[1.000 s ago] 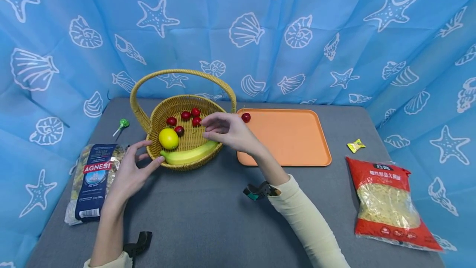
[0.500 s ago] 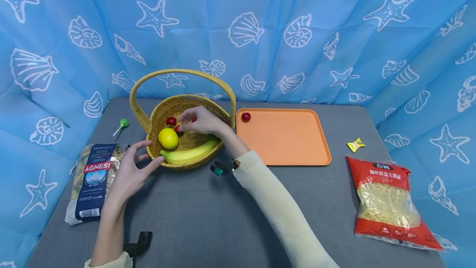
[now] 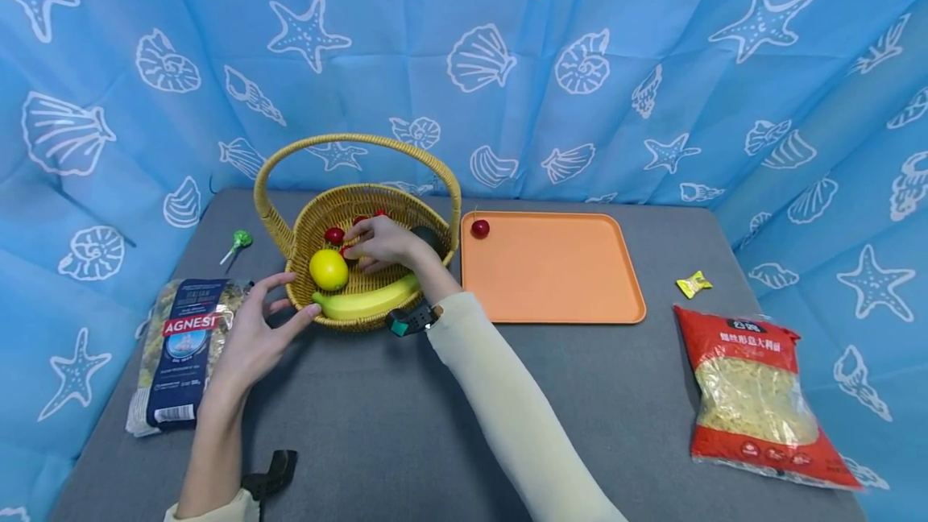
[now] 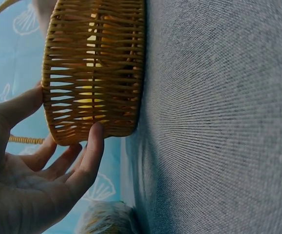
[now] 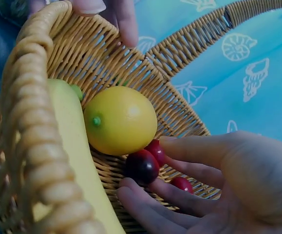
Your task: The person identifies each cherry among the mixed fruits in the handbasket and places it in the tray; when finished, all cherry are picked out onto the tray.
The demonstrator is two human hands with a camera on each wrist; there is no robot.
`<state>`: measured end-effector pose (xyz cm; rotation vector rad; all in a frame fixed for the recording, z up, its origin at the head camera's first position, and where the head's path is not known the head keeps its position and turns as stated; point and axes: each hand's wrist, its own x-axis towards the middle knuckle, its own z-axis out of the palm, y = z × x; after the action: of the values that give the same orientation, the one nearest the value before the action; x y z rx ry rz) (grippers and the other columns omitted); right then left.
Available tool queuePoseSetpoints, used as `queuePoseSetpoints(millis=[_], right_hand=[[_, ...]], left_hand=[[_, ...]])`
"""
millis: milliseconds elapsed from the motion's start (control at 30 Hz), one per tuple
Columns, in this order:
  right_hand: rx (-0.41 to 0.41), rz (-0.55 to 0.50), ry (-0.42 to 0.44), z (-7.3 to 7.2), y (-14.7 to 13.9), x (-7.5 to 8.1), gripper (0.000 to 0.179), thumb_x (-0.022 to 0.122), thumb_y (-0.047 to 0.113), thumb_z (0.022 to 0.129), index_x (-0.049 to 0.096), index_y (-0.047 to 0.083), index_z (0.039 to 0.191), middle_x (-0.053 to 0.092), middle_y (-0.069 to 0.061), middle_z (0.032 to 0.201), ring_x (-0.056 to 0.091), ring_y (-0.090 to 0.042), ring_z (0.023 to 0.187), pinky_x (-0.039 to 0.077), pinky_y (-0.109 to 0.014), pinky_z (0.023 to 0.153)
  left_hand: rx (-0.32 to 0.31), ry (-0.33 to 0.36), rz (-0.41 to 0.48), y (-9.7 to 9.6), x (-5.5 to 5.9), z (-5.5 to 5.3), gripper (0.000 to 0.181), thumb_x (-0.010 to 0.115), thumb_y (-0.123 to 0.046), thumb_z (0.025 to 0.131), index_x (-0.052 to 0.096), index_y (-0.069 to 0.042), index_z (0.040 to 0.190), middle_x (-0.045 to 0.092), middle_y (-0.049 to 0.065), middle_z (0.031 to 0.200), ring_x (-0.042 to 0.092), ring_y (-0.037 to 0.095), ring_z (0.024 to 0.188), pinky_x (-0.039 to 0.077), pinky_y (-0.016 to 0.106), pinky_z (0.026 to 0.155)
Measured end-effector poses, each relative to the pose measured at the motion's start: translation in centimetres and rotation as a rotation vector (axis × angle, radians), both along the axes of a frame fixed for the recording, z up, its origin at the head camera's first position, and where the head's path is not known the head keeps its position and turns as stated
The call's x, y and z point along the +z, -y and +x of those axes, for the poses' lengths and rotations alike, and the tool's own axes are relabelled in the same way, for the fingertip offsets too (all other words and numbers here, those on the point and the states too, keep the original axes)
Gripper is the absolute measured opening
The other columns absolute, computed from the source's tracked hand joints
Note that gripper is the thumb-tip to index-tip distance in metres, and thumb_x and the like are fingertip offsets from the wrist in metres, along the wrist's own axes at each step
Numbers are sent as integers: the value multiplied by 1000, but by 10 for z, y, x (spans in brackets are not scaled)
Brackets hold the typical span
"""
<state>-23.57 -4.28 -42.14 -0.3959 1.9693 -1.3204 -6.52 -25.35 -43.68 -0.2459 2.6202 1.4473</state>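
Observation:
My left hand (image 3: 264, 333) holds the front left side of the wicker basket (image 3: 319, 220), its thumb at the rim and its fingers along the outer wall. Inside the basket lie a lemon (image 3: 329, 270), a banana (image 3: 370, 302) and several cherries. My right hand (image 3: 387, 242) reaches into it, fingers spread and fairly straight around a dark cherry (image 5: 141, 166). Close to those fingertips is a red cherry (image 5: 155, 152), and another cherry (image 5: 181, 184) lies behind the fingers. Whether the fingertips press on any cherry is hard to see. A dark round thing (image 3: 429, 240) sits in the basket beside my right wrist.
Right of the basket lies an orange tray (image 3: 558, 272) with one cherry (image 3: 480, 229) at its far left corner. An Agnesi pasta bag (image 3: 181, 353) and a green lollipop (image 3: 242, 240) are at the left. A yellow wrapped candy (image 3: 693, 284) and red pasta bag (image 3: 757, 393) are at the right.
My right hand has moved left from the basket's right side to the cherries beside the lemon. In the last half second its forearm shifted slightly left. My left hand keeps its place.

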Motion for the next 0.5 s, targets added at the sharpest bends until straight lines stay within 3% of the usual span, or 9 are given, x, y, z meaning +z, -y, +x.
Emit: queuePoseSetpoints(millis=[233, 500], right_hand=[[-23, -39, 49, 0, 0, -5, 41, 64, 6, 109, 61, 2, 149, 67, -22, 144, 74, -41, 121, 62, -48, 110], [-43, -63, 31, 5, 2, -11, 41, 65, -2, 105, 65, -1, 146, 66, -21, 146, 73, -36, 122, 60, -48, 113]], left_hand=[[0, -2, 0, 0, 0, 0, 84, 70, -52, 104, 33, -14, 168, 21, 26, 179, 46, 55, 151, 52, 72, 112], [-4, -7, 14, 1, 0, 1, 83, 70, -51, 104, 33, -13, 168, 21, 25, 180, 46, 55, 151, 52, 72, 112]])
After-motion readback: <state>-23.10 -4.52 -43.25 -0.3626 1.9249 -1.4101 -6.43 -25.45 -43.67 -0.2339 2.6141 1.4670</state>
